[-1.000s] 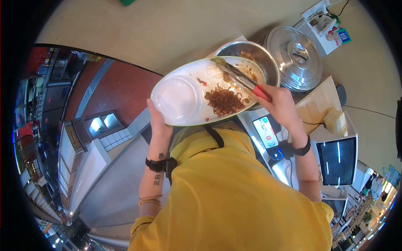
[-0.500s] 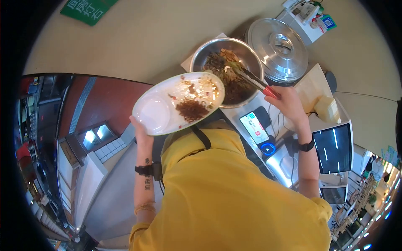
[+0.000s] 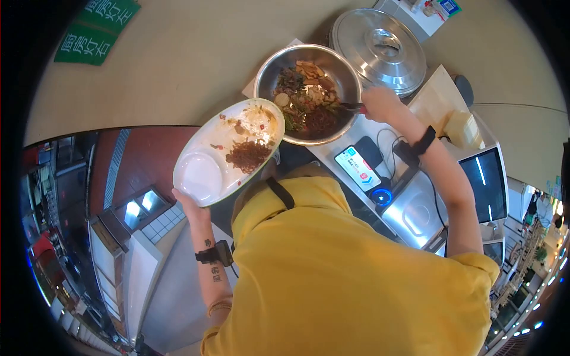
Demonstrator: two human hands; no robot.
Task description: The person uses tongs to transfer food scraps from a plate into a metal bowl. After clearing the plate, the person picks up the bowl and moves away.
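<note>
Here we are holding the white plate [image 3: 199, 178] tilted just left of the steel bowl [image 3: 351, 74], our left hand [image 3: 189, 203] gripping its near edge, probably so food [image 3: 309, 99] crosses without spilling; our right hand [image 3: 379, 103] is clenching tongs [image 3: 352, 107] dipping into the bowl's right side.

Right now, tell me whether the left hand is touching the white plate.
Touching. The head view shows the left hand gripping the white plate at its near rim.
</note>
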